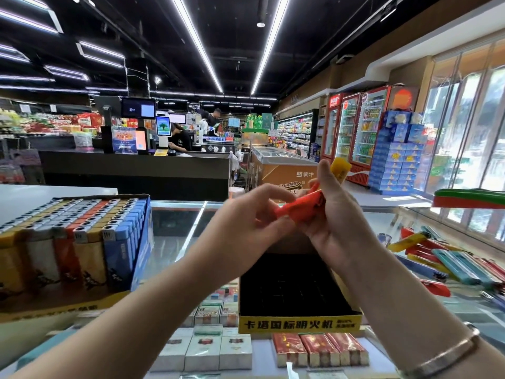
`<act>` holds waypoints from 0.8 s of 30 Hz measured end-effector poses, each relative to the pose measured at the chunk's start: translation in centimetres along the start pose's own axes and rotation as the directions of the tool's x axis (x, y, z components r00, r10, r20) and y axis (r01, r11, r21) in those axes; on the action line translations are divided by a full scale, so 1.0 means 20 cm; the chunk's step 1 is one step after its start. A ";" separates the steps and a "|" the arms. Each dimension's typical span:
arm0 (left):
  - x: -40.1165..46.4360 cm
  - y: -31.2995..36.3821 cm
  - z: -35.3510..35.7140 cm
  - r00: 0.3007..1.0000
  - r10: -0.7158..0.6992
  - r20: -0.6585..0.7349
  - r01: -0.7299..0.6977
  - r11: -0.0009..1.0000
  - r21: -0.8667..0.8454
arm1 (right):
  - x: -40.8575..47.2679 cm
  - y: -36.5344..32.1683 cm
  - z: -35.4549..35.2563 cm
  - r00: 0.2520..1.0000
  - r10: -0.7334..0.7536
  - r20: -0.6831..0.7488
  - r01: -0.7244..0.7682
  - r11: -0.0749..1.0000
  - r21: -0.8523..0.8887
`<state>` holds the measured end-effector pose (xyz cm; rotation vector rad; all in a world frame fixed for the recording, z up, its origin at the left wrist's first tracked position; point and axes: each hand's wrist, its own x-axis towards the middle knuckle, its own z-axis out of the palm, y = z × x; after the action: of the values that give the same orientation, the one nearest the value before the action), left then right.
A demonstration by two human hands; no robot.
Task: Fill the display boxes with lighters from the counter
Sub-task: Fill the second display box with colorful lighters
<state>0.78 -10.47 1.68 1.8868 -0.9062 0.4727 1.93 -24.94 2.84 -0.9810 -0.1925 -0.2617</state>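
Both my hands are raised above an empty black display box with a yellow front strip, standing on the glass counter. My left hand pinches the end of a red lighter. My right hand grips that red lighter's other end together with a yellow lighter that sticks up behind my thumb. A full display box with rows of yellow, white, red and blue lighters stands at the left. A loose pile of lighters lies on the counter at the right.
The glass counter shows cigarette packs beneath it. A red and green object lies at the far right edge. Beyond are a dark checkout desk with people, a freezer chest and drink fridges.
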 end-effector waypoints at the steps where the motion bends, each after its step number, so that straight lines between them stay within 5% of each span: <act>1: 0.01 0.00 -0.02 0.999 -0.024 -0.041 0.021 0.997 -0.080 | 0.00 0.00 0.00 1.000 -0.015 -0.003 0.015 1.000 -0.023; 8: 0.04 -0.04 -0.14 0.959 -0.195 -0.207 0.114 0.930 -0.349 | 0.03 -0.03 -0.08 0.983 -0.099 -0.155 0.069 0.980 -0.187; 13: 0.04 -0.09 -0.17 0.960 -0.103 -0.261 0.105 0.994 -0.003 | 0.04 -0.05 -0.10 0.953 -0.238 -0.187 0.159 0.919 -0.359; 18: 0.03 -0.10 -0.12 0.987 -0.020 -0.161 0.040 0.992 0.122 | 0.09 -0.03 -0.12 0.904 -0.368 -0.217 0.189 0.799 -0.570; 24: 0.02 -0.10 -0.04 0.988 0.123 -0.091 -0.081 0.924 0.373 | 0.10 0.01 -0.13 0.921 -0.344 -0.183 0.121 0.699 -0.705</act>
<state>2.65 -9.46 1.04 2.1304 -0.8886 0.8547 3.94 -27.34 1.82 -1.6443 0.0800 -0.7600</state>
